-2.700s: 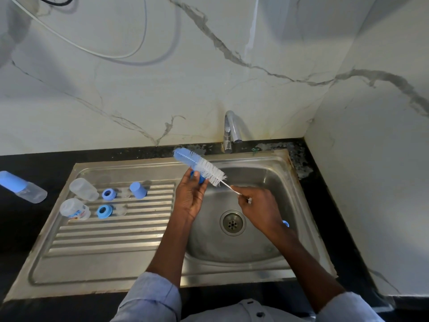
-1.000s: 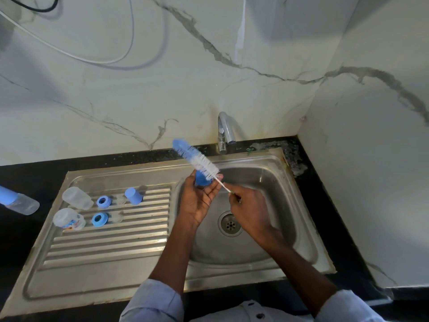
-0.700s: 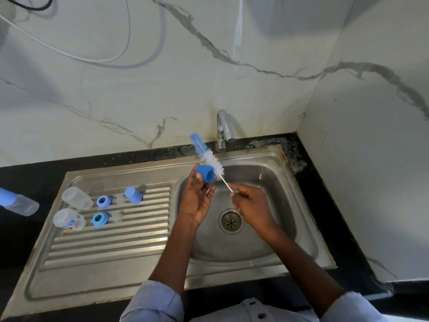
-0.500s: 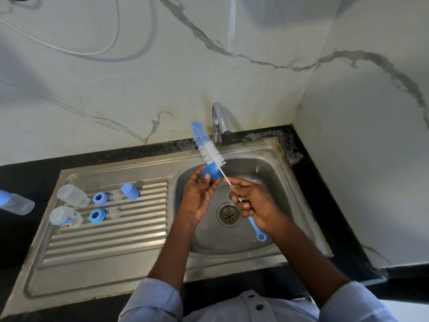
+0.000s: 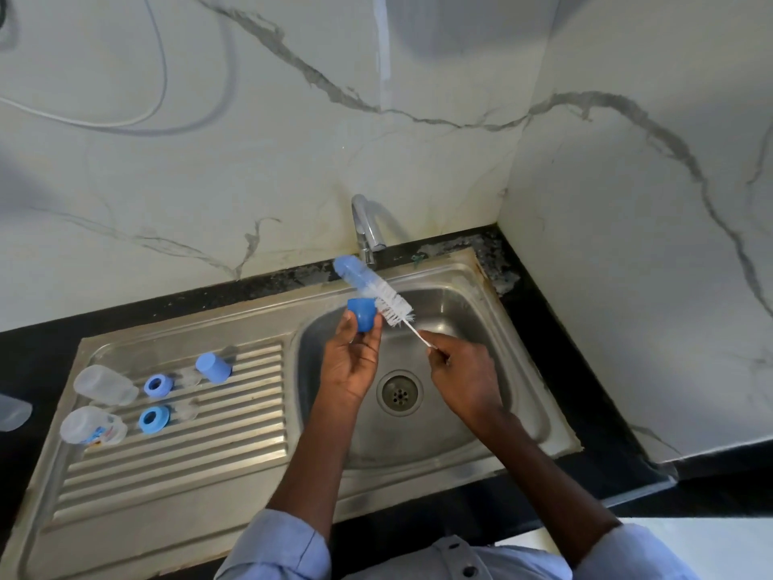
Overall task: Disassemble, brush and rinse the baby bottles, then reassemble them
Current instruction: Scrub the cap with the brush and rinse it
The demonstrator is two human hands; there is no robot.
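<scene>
Sink [image 5: 523,370], with bottles [image 5: 104,385] and rings [image 5: 158,386] apart on its drainer: brushing step. Left hand [image 5: 351,362] pinches a blue cap [image 5: 362,313] over the basin; right hand [image 5: 464,378] grips the brush [image 5: 376,291] stem. Next, bristles likely must enter the cap.

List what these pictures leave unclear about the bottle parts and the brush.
Head view only:
- Brush handle end: hidden inside the right hand.
- Blue cap inside: faces away, partly covered by the left hand fingers.
- Bottle on the counter: cut off by the left edge.
- Clear teats on the drainboard: too small and see-through to read.
</scene>
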